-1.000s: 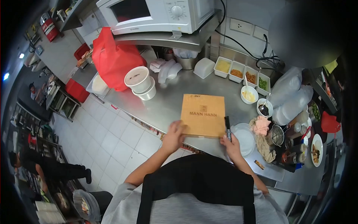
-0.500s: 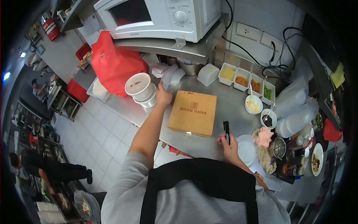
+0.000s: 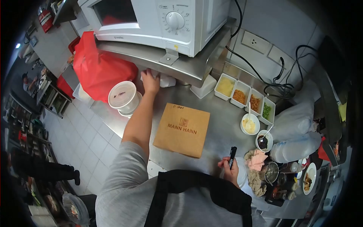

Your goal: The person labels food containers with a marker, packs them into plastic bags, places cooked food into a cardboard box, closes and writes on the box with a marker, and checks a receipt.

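My left hand (image 3: 151, 82) reaches under the steel shelf, its fingers bent against whitish items there; what they grip is hidden. Right beside it lies a translucent white plastic piece (image 3: 167, 81). My right hand (image 3: 230, 172) is closed round a black marker (image 3: 232, 156), held upright over the counter's front edge. Between my arms sits a closed brown cardboard box (image 3: 182, 130) printed "MANN HANN", with handwriting near its back edge. Left of my forearm stand stacked round tubs (image 3: 123, 99) with a handwritten lid.
A white microwave (image 3: 151, 22) sits on the steel shelf (image 3: 147, 56) above. At left is a red bag (image 3: 100, 70). Trays of toppings (image 3: 239, 95), small bowls (image 3: 250, 125), cloths (image 3: 257, 160), bottles and a plate of food (image 3: 309, 178) line the right. Another person (image 3: 41, 164) stands at far left.
My left hand has moved further back, from beside the plastic pieces to under the shelf. The view has shifted, and the right hand still grips the marker.
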{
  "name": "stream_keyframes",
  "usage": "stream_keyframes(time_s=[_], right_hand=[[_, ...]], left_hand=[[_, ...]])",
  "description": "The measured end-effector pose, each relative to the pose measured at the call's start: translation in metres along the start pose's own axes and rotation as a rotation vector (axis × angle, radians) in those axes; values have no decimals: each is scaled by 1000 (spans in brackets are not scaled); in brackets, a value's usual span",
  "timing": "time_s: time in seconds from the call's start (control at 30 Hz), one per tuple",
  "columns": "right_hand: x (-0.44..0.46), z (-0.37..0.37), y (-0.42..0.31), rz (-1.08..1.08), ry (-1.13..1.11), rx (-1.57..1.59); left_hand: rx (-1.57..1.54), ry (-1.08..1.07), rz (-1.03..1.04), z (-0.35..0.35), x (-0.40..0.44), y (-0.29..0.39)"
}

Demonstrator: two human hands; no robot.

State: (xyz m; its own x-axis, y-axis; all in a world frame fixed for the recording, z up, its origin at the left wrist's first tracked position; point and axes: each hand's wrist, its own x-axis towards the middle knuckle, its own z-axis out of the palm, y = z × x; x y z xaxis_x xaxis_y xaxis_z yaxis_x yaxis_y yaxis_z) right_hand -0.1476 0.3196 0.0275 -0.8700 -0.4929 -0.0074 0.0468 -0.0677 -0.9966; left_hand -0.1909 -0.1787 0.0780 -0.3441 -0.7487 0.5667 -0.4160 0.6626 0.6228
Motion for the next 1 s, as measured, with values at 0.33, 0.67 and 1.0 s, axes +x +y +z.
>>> stream_keyframes(time_s=[0.33, 0.67, 1.0], right_hand=[[2, -7, -3, 37, 26, -30], [2, -7, -8, 37, 60, -132], [27, -41, -41, -198, 251, -865]], left_hand=[[509, -479, 492, 76, 86, -23], [524, -554, 497, 75, 87, -22], [558, -496, 823, 41, 97, -33]])
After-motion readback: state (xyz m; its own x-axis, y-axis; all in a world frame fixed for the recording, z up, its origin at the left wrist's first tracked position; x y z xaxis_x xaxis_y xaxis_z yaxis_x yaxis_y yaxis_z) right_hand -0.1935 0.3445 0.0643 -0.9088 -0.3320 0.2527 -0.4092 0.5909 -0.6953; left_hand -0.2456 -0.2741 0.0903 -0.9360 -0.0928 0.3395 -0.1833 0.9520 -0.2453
